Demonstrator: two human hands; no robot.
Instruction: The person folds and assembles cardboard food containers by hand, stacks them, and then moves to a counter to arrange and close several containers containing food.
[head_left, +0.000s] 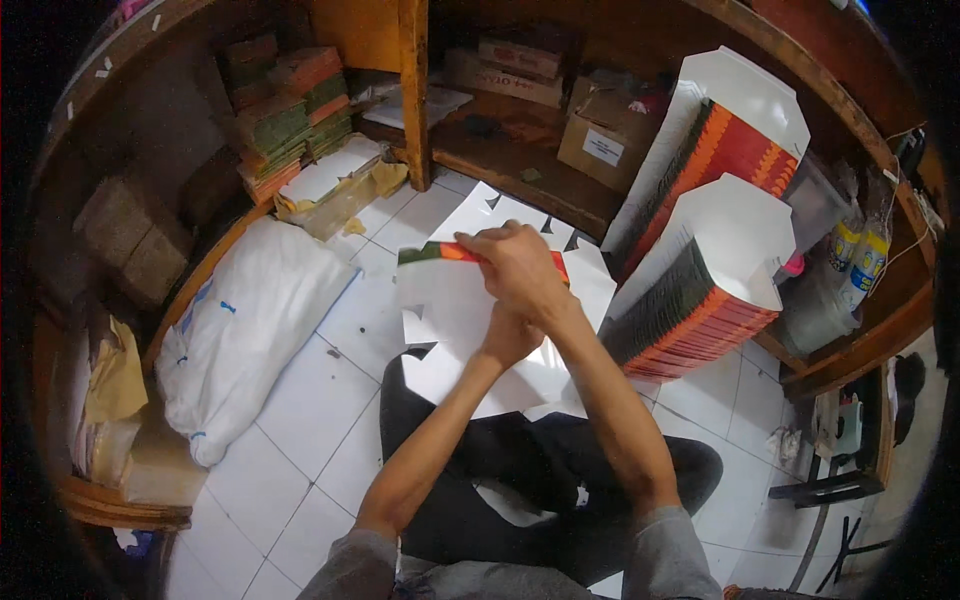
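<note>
A white die-cut cardboard box blank [455, 310] lies over my lap and the floor in front of me, with notched flaps at its far and left edges. A folded strip of it shows a green, orange and red printed side. My right hand [522, 262] presses on this strip, fingers bent together over the fold. Just nearer to me is my left hand [512, 338], on the blank and partly under the right wrist; its fingers are hidden. To the right stand two tall stacks of the same kind of blanks, a nearer stack [690, 310] and a farther stack [715, 155].
A filled white sack [255, 320] lies on the tiled floor at left. Brick-like printed bundles [285, 125] are piled behind it. Wooden shelving surrounds me, with a cardboard box [605, 140] at the back and a plastic tub [815, 320] at right.
</note>
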